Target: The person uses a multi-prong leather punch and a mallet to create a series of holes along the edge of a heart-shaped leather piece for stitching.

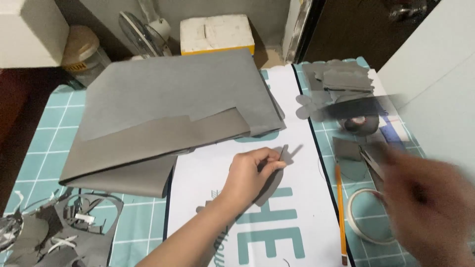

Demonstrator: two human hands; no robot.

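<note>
My left hand (250, 173) pinches a grey paper cutout (273, 179) between thumb and fingers, holding it over the white sheet (208, 178) at centre. My right hand (420, 198), at four o'clock, is a blur; I cannot tell whether it is open or closed. Just beside it lie a pencil (340, 212) and a tape roll (368, 222). A folded grey paper stack (168, 104) sits at eleven o'clock, cut scraps (59, 232) at eight, more cutouts (341, 81) at one.

Home craft corner: cutting mat (49, 128), grey paper sheets (168, 99), scraps (54, 232), desk fan (143, 29).
</note>
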